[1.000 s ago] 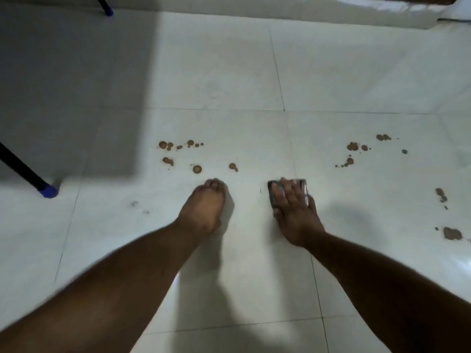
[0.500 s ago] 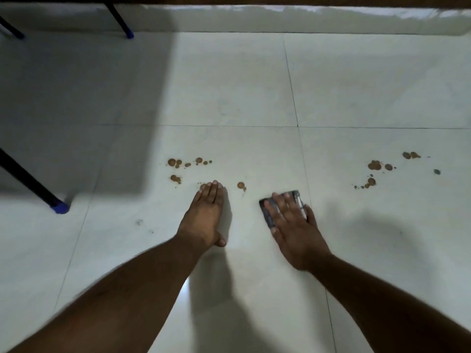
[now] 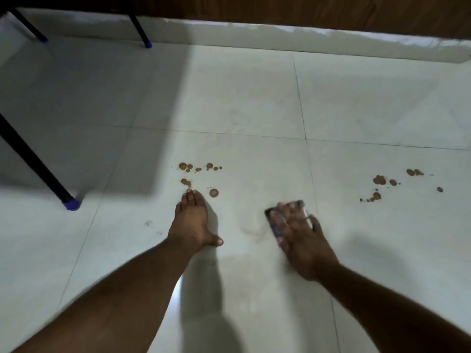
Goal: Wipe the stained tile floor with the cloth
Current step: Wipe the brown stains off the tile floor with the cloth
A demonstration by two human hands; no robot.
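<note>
Black furniture leg (image 3: 33, 164) slants in from left edge, blue foot cap (image 3: 70, 204) on the tile. Two more black legs at top left, each blue-capped (image 3: 147, 44). White skirting (image 3: 305, 38) along far edge; brown wood panel (image 3: 331, 11) above it.

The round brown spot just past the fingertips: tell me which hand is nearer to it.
Left. The left hand lies flat on the tile with its fingertips just short of the round brown spot, slightly to its left. The right hand, pressing the cloth, sits well off to the spot's right.
</note>
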